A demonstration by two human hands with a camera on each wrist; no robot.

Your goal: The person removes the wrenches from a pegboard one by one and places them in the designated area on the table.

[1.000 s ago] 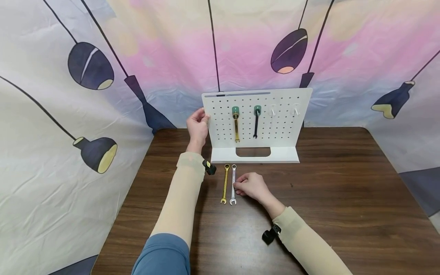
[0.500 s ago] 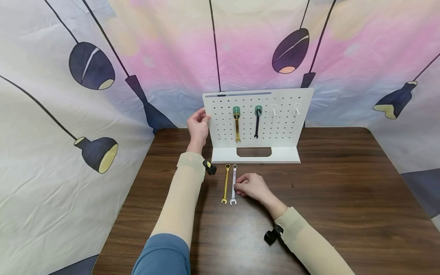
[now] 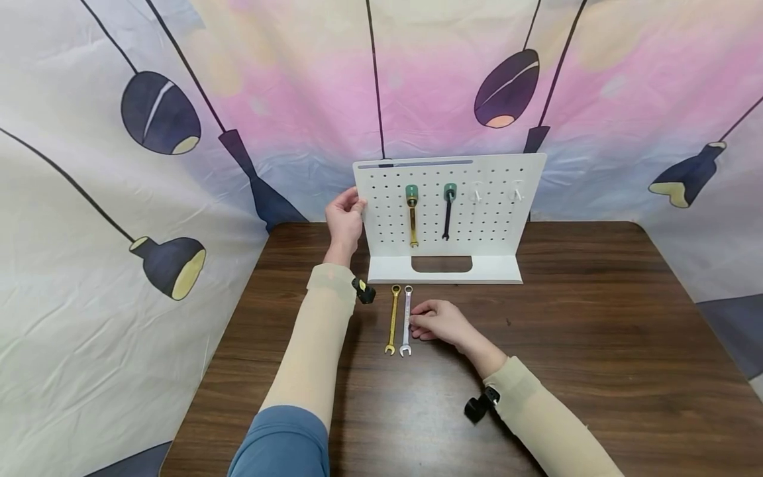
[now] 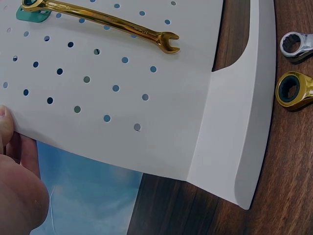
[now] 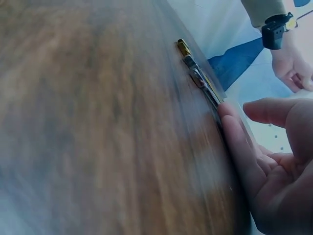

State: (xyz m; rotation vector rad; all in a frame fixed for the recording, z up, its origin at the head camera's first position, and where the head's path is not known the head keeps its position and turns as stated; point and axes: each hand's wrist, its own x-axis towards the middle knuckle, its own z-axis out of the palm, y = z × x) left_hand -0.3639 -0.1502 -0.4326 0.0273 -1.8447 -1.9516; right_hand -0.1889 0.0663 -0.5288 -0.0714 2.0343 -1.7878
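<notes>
My left hand (image 3: 344, 222) pinches the left edge of a white pegboard stand (image 3: 387, 268) between thumb and fingers. On the table lie a gold combination wrench (image 3: 393, 319) and a silver combination wrench (image 3: 406, 324), side by side, open ends toward me. My right hand (image 3: 444, 322) is just right of the silver wrench, fingertips at its shaft. In the right wrist view its thumb (image 5: 269, 110) stands apart from the index finger, with nothing held between; contact with the wrench is unclear. Another gold wrench (image 3: 413, 225) and a black wrench (image 3: 447, 218) hang on the board.
Two clear hooks, one being the far right hook (image 3: 516, 193), carry nothing. Green pieces (image 3: 412, 191) sit behind the hung wrenches' tops. The stand is on a brown wooden table (image 3: 584, 344), with a patterned cloth (image 3: 286, 86) behind and at the sides.
My right hand and forearm have shifted slightly to the right, with the fingertips a little off the silver wrench. My left hand stays on the board's edge. The wrenches keep their places.
</notes>
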